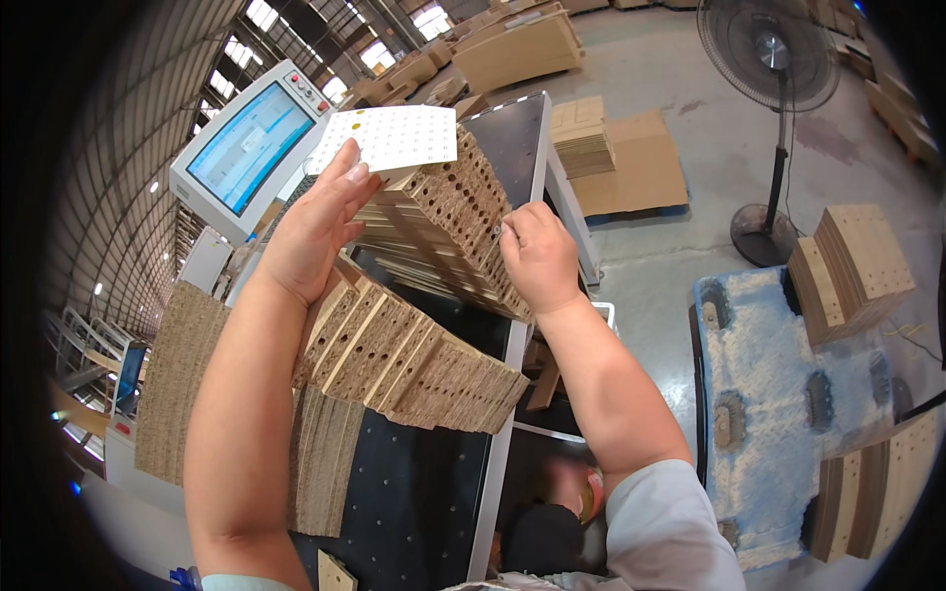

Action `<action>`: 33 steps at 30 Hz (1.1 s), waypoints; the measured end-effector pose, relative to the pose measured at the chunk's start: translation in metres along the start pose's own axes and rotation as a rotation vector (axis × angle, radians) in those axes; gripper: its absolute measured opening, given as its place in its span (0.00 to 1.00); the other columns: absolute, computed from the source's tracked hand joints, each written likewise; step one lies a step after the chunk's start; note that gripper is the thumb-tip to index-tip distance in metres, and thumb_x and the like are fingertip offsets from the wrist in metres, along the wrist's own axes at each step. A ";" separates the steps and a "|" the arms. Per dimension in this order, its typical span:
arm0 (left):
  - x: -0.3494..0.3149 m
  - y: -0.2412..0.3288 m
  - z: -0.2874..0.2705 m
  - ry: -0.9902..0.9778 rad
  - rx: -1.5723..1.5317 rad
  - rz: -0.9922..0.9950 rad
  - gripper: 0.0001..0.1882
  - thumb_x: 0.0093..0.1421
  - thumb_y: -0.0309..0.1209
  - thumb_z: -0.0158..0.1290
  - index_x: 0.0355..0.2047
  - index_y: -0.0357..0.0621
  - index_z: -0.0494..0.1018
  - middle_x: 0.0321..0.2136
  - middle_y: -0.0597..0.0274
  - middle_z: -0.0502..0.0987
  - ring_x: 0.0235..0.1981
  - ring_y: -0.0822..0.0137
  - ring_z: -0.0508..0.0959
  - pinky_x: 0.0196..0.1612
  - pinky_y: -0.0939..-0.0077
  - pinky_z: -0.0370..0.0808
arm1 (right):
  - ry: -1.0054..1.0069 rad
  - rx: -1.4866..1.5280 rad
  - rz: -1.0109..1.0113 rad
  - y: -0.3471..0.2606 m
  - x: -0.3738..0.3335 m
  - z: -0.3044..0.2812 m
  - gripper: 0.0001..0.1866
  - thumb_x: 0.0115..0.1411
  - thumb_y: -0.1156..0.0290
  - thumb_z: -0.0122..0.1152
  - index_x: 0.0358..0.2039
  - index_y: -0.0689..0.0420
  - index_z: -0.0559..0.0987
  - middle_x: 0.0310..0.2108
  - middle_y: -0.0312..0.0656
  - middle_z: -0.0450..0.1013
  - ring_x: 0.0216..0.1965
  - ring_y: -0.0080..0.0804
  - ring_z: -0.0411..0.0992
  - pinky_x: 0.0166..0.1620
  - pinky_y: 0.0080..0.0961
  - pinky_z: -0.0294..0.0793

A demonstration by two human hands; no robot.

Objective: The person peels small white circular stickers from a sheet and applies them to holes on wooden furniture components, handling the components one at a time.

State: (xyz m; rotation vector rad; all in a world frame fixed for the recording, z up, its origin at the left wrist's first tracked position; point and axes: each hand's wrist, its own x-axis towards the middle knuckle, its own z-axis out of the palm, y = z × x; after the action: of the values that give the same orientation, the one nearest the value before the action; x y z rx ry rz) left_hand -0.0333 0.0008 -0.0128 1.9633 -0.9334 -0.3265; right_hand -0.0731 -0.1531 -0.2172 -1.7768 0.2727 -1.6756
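A stack of drilled particle boards (448,212) stands on the dark table, its rough edges with rows of round holes toward my right hand. On its top lies a white sheet of small round stickers (394,136), two spots on it yellowish. My left hand (320,222) is at the sheet's near left corner, fingers stretched out and the fingertips by its edge. My right hand (539,251) is closed in a pinch against the stack's drilled edge; whatever its fingers hold is hidden. A second leaning row of drilled boards (404,360) lies nearer, between my forearms.
A monitor (254,148) on a machine stands at left. The black table (404,473) has a metal edge. To the right are a blue pallet (759,414), board stacks (852,271) and a standing fan (774,59). More boards (177,384) stand beside my left forearm.
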 end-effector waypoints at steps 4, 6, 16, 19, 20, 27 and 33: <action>-0.001 0.000 0.000 0.005 0.017 0.004 0.41 0.60 0.51 0.43 0.66 0.44 0.43 0.67 0.57 0.42 0.65 0.55 0.51 0.62 0.50 0.45 | -0.025 -0.072 -0.051 0.003 -0.002 0.003 0.03 0.47 0.75 0.57 0.26 0.55 0.73 0.29 0.39 0.68 0.32 0.40 0.70 0.33 0.33 0.73; -0.002 0.001 0.001 0.002 0.008 0.003 0.41 0.59 0.51 0.44 0.66 0.44 0.43 0.67 0.57 0.42 0.65 0.55 0.50 0.62 0.50 0.46 | -0.022 -0.083 -0.051 0.001 -0.002 0.003 0.04 0.47 0.75 0.56 0.25 0.55 0.73 0.29 0.39 0.68 0.32 0.39 0.70 0.33 0.33 0.73; -0.004 0.004 0.003 0.009 0.017 0.010 0.42 0.58 0.53 0.45 0.66 0.44 0.45 0.67 0.55 0.42 0.65 0.53 0.50 0.61 0.49 0.48 | -0.036 -0.187 -0.147 -0.002 0.003 0.003 0.05 0.45 0.75 0.58 0.23 0.54 0.71 0.28 0.37 0.66 0.32 0.36 0.69 0.29 0.30 0.73; -0.003 0.002 0.001 0.009 0.003 0.013 0.42 0.58 0.53 0.46 0.66 0.44 0.45 0.67 0.55 0.43 0.65 0.54 0.51 0.61 0.50 0.49 | -0.056 -0.240 -0.180 -0.005 0.004 0.002 0.05 0.43 0.75 0.58 0.21 0.53 0.70 0.27 0.37 0.66 0.31 0.35 0.69 0.28 0.30 0.73; -0.003 0.001 0.001 0.009 0.002 0.013 0.43 0.58 0.53 0.46 0.66 0.44 0.45 0.67 0.55 0.43 0.65 0.54 0.51 0.61 0.50 0.49 | -0.057 -0.255 -0.200 -0.005 0.004 0.002 0.05 0.42 0.75 0.57 0.21 0.53 0.70 0.27 0.36 0.66 0.31 0.34 0.69 0.28 0.29 0.72; -0.002 0.001 0.001 0.001 -0.015 0.015 0.44 0.56 0.54 0.47 0.65 0.42 0.45 0.66 0.56 0.45 0.65 0.55 0.53 0.60 0.54 0.53 | -0.159 -0.422 -0.279 -0.010 0.007 -0.002 0.04 0.39 0.73 0.55 0.19 0.52 0.70 0.26 0.36 0.65 0.31 0.32 0.68 0.32 0.28 0.72; -0.002 0.003 0.001 0.007 -0.007 0.009 0.45 0.56 0.54 0.48 0.65 0.41 0.45 0.66 0.56 0.45 0.64 0.55 0.54 0.58 0.58 0.56 | -0.125 -0.163 -0.099 -0.002 -0.012 -0.006 0.11 0.47 0.77 0.52 0.34 0.59 0.76 0.34 0.42 0.71 0.39 0.39 0.70 0.41 0.29 0.71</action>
State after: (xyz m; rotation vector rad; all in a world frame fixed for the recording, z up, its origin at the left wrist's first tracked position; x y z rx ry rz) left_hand -0.0363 0.0011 -0.0113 1.9521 -0.9352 -0.3178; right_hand -0.0809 -0.1467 -0.2258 -2.0365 0.2759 -1.6419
